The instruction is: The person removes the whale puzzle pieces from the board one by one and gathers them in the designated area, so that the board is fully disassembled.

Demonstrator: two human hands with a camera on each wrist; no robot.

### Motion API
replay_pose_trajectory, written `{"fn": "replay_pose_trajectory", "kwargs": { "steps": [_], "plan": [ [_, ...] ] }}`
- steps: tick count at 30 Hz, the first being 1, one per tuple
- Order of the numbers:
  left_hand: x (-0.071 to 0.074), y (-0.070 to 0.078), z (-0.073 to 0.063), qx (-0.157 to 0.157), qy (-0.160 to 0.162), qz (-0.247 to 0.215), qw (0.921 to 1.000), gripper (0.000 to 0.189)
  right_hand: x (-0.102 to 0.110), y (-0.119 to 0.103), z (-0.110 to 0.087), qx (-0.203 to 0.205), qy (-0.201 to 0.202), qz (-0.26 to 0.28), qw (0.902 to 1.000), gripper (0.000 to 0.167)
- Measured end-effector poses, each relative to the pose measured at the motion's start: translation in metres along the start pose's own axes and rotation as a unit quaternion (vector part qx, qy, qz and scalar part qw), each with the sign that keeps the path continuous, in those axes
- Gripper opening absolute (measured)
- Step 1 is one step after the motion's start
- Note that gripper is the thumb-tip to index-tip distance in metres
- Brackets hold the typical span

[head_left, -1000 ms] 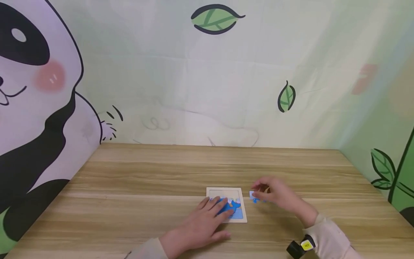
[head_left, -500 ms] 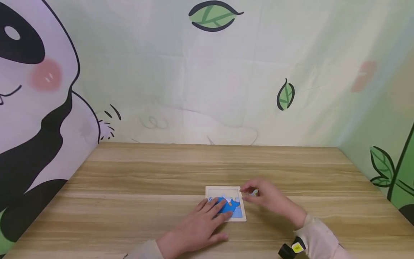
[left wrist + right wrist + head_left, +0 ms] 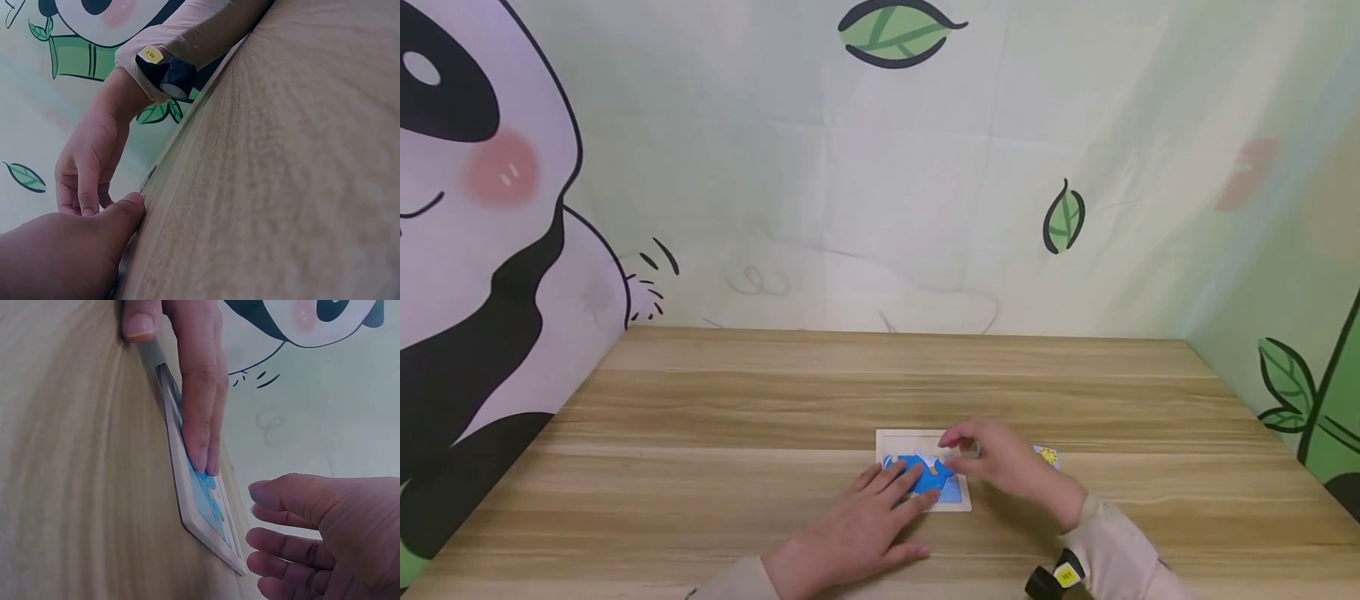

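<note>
Head: puzzle (image 3: 935,477) under L fingers (image 3: 901,486), nr R fingers (image 3: 961,430)

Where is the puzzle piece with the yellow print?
In the head view, the puzzle piece lies on the table, beyond the right hand, right of the puzzle frame.

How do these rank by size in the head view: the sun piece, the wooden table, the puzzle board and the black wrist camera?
Largest to smallest, as they look:
1. Wooden table
2. Puzzle board, partly covered
3. Black wrist camera
4. Sun piece
</note>
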State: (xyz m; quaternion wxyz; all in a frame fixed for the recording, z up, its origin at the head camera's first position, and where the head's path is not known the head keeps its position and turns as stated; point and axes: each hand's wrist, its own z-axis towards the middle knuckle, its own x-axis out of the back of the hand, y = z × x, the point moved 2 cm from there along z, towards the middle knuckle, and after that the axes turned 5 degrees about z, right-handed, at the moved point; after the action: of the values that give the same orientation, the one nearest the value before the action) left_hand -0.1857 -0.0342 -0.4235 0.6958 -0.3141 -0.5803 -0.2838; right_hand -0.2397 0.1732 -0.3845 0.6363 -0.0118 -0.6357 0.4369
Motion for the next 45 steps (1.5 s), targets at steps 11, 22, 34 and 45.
{"fn": "replay_pose_trajectory", "kwargs": {
  "steps": [11,22,34,45],
  "plan": [
    [0.0,0.001,0.0,0.004,0.0,0.002,1.0,0.062,-0.009,0.0,0.002,-0.014,0.002,-0.033,0.9994,0.021],
    [0.0,0.0,0.0,0.004,-0.003,-0.001,1.0,0.062,-0.017,-0.005,0.004,-0.035,0.016,-0.075,0.9965,0.017],
    [0.002,0.0,0.001,0.009,-0.016,0.001,0.9998,0.062,-0.018,-0.006,0.003,-0.026,0.014,-0.071,0.997,0.017],
    [0.003,0.0,0.0,0.008,-0.018,-0.008,0.9998,0.061,-0.019,-0.005,0.003,-0.048,0.003,-0.045,0.9979,0.016]
  ]
}}
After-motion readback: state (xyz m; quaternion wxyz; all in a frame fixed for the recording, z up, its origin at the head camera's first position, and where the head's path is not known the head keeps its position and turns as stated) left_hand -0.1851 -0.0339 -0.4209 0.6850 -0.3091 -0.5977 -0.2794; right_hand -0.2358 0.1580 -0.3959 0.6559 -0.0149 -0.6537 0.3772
